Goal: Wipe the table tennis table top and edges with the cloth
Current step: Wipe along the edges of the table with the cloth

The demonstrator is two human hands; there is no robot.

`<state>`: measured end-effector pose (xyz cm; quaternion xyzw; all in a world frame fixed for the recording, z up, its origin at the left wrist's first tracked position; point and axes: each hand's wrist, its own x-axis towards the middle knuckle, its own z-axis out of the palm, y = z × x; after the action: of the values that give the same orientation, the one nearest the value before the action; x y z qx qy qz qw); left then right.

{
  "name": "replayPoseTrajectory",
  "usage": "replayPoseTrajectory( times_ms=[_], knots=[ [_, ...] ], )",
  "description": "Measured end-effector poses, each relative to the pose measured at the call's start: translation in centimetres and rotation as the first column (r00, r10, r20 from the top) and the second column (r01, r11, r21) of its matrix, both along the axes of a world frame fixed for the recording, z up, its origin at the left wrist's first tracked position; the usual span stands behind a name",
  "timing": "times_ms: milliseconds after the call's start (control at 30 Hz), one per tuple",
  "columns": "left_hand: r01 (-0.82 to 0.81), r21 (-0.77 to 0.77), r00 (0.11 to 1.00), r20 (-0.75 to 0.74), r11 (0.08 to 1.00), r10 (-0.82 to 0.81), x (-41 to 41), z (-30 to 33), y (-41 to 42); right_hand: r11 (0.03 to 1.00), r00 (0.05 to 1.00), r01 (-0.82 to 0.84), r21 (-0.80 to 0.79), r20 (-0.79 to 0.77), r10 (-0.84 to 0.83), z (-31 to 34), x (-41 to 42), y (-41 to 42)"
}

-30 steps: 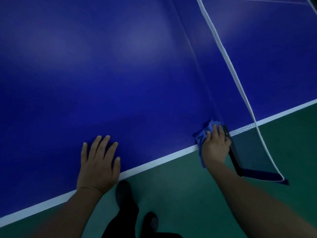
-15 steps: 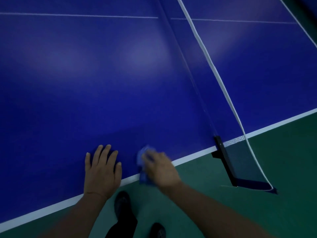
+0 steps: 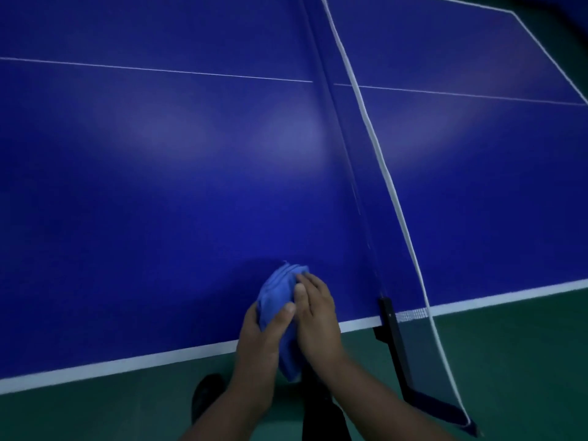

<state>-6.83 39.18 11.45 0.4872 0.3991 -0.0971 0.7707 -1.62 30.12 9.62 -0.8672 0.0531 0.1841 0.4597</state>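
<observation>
The blue table (image 3: 159, 186) fills most of the view, its near edge marked by a white border line that runs from the lower left up toward the right, with green floor (image 3: 95, 415) below it. The net (image 3: 391, 186) crosses the table from the far side to the near edge, where its black post (image 3: 393, 338) clamps on and sticks out past the edge over the floor. A thin white centre line runs across the far part of the top, and the far right corner shows at the upper right. To the left of the net the blue surface lies broad and bare from the near edge to the centre line; the post stands just to the right of the hands. The blue cloth (image 3: 278, 294), folded into a thick wad, sits at the near edge, its top end over the blue surface and its lower end hanging past the white border. The left hand (image 3: 259, 342) has its grip curled around the cloth from the left, thumb across the front. The right hand (image 3: 318, 316) lies against the cloth's right side with fingers fairly straight, pressing on it. A dark shoe (image 3: 206, 393) shows on the floor below the hands.
</observation>
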Motion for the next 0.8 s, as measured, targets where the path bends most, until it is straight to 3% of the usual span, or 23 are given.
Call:
replayPoseTrajectory(
  times_ms=[100,167,267,367,433,500,700,800],
  knots=[
    [-0.186,0.053,0.982,-0.012,0.981,0.186,0.5,0.1,-2.1,0.987,0.988,-0.101,0.127,-0.105,0.115,0.9,1.5,-1.8],
    [-0.346,0.032,0.938,-0.016,0.938,0.346,0.5,0.6,-3.4,0.969,0.957,-0.082,0.233,-0.254,0.142,1.6,2.9,-2.8],
    [-0.477,-0.059,0.878,0.001,0.877,0.478,-0.4,1.4,-4.9,0.902,0.775,-0.096,0.42,-0.537,0.332,2.3,5.2,-4.4],
    [-0.544,-0.16,0.833,0.017,0.824,0.553,-2.1,2.2,-6.2,0.843,0.566,-0.151,0.516,-0.654,0.502,3.3,5.9,-5.3],
    [-0.606,-0.139,0.79,0.016,0.783,0.613,-3.4,2.4,-6.9,0.806,0.509,-0.212,0.553,-0.641,0.574,3.8,5.7,-5.4],
    [-0.706,-0.075,0.706,0.003,0.704,0.708,-4.8,2.1,-7.5,0.769,0.514,-0.299,0.565,-0.584,0.628,4.0,5.2,-5.2],
    [-0.859,0.134,0.487,-0.083,0.494,0.869,-9.0,-0.1,-10.5,0.605,0.503,-0.664,0.439,-0.337,0.796,4.4,2.1,-4.2],
    [-0.898,0.111,0.424,-0.049,0.427,0.904,-10.1,-0.4,-12.9,0.529,0.474,-0.778,0.34,-0.234,0.848,4.5,-0.5,-4.6]
  ],
)
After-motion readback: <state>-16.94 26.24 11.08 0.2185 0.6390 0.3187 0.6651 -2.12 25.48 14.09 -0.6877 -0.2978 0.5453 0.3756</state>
